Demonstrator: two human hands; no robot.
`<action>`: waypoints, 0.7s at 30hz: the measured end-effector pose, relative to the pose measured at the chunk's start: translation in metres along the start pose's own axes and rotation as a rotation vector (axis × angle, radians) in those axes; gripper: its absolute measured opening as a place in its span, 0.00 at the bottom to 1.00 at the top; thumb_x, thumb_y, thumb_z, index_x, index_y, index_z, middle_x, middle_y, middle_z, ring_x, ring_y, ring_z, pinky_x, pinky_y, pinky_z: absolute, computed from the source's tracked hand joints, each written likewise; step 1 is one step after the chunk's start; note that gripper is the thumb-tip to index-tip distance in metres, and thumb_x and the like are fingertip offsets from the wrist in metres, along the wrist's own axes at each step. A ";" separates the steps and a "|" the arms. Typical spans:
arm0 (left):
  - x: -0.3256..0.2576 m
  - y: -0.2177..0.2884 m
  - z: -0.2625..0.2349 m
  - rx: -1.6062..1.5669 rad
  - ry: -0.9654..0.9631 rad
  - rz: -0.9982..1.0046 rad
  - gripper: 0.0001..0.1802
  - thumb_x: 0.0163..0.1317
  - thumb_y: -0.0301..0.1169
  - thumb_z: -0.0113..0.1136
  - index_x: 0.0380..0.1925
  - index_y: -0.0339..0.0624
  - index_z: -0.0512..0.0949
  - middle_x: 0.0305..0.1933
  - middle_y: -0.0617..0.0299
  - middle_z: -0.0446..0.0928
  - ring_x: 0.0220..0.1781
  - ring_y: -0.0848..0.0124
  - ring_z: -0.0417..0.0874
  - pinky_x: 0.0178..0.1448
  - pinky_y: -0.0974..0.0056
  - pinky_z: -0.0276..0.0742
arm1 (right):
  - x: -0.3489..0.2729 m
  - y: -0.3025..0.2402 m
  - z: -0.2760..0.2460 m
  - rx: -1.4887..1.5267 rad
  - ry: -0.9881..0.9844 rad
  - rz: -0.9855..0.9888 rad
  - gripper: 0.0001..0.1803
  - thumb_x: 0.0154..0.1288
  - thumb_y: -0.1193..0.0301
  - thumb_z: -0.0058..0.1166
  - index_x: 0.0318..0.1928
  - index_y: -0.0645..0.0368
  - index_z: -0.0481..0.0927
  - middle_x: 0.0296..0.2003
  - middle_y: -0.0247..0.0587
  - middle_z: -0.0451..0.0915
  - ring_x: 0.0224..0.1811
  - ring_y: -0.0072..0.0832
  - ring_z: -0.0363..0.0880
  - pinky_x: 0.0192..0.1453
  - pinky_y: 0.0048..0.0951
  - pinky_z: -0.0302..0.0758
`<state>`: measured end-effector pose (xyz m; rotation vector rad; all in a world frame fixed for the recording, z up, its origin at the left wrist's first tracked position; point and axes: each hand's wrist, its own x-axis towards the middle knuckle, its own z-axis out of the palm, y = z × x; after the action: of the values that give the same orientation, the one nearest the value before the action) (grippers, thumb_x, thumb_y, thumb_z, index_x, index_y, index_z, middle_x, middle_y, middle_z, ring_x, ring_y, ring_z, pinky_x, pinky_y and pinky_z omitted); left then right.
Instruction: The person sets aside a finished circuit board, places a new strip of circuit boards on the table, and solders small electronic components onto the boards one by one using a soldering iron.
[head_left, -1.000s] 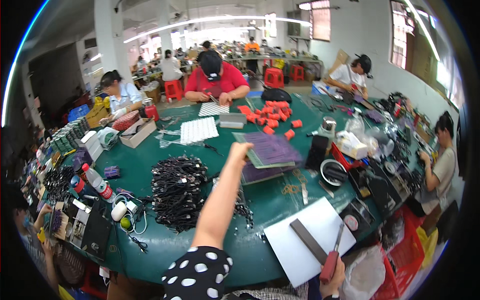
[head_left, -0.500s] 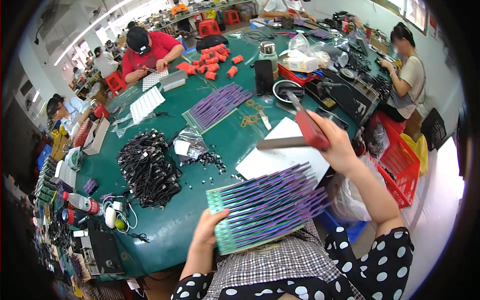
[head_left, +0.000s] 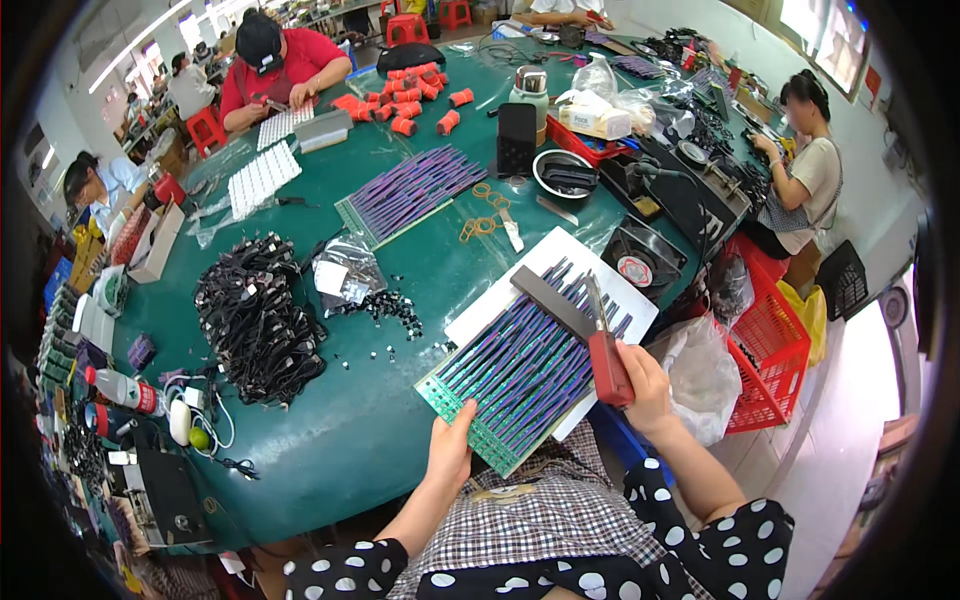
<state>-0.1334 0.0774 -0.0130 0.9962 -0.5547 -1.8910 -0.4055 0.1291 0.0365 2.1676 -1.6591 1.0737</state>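
My left hand [head_left: 455, 440] grips the lower left edge of a green circuit board panel [head_left: 450, 398], thumb on top. Rows of long, thin purple strips [head_left: 520, 350] lie across the panel, which is tilted over a white sheet [head_left: 575, 245]. My right hand [head_left: 648, 388] is closed round the red handle [head_left: 608, 370] of a tool with a narrow metal piece. A dark grey bar [head_left: 552, 304] lies across the strips beside the metal piece; how the two join is unclear. Farther off on the table rests a second panel with purple strips [head_left: 415, 192].
A bundle of black cables [head_left: 262, 320] and a clear bag [head_left: 347, 270] sit left on the green table [head_left: 330, 450]. Orange-red spools [head_left: 405, 95] are farther back. A black fan [head_left: 640, 260] lies right, above a red crate [head_left: 770, 340]. Other people work around the table.
The grey bar and red-handled tool have come down from above onto the strips. The panel has turned and moved up over the white sheet. My view has shifted right.
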 end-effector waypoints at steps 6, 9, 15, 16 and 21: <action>-0.005 0.000 0.009 0.050 0.013 -0.129 0.20 0.71 0.34 0.53 0.60 0.38 0.69 0.58 0.59 0.75 0.57 0.69 0.76 0.60 0.62 0.73 | -0.013 0.028 0.010 -0.054 0.014 0.004 0.33 0.48 0.78 0.63 0.59 0.66 0.72 0.48 0.57 0.78 0.45 0.51 0.80 0.48 0.39 0.79; -0.004 0.001 0.017 0.065 -0.013 -0.126 0.20 0.71 0.35 0.54 0.58 0.38 0.70 0.56 0.59 0.76 0.57 0.70 0.76 0.59 0.63 0.72 | -0.013 0.035 0.005 -0.076 0.005 0.020 0.31 0.51 0.78 0.62 0.59 0.66 0.72 0.48 0.57 0.78 0.46 0.50 0.80 0.49 0.40 0.79; 0.000 0.003 0.015 0.232 -0.037 -0.309 0.20 0.71 0.36 0.53 0.57 0.35 0.71 0.52 0.59 0.78 0.52 0.71 0.78 0.54 0.63 0.74 | -0.030 0.040 0.002 -0.040 0.003 0.052 0.32 0.51 0.78 0.61 0.60 0.67 0.71 0.50 0.60 0.78 0.47 0.51 0.81 0.51 0.40 0.78; 0.002 0.002 0.016 0.203 -0.060 -0.265 0.20 0.71 0.37 0.53 0.57 0.35 0.71 0.52 0.59 0.78 0.52 0.71 0.78 0.54 0.63 0.74 | -0.031 0.042 0.002 -0.069 0.005 0.039 0.32 0.52 0.78 0.61 0.60 0.67 0.71 0.50 0.60 0.78 0.47 0.51 0.81 0.51 0.40 0.78; -0.001 -0.002 0.015 0.099 -0.092 -0.247 0.22 0.71 0.39 0.54 0.56 0.34 0.71 0.52 0.59 0.79 0.52 0.70 0.80 0.52 0.64 0.77 | -0.031 0.042 0.002 -0.094 -0.032 0.062 0.29 0.55 0.79 0.58 0.59 0.68 0.71 0.49 0.59 0.78 0.49 0.53 0.80 0.55 0.42 0.77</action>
<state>-0.1467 0.0796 -0.0053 1.0862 -0.6068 -2.1539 -0.4458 0.1368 0.0038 2.0976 -1.7644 0.9609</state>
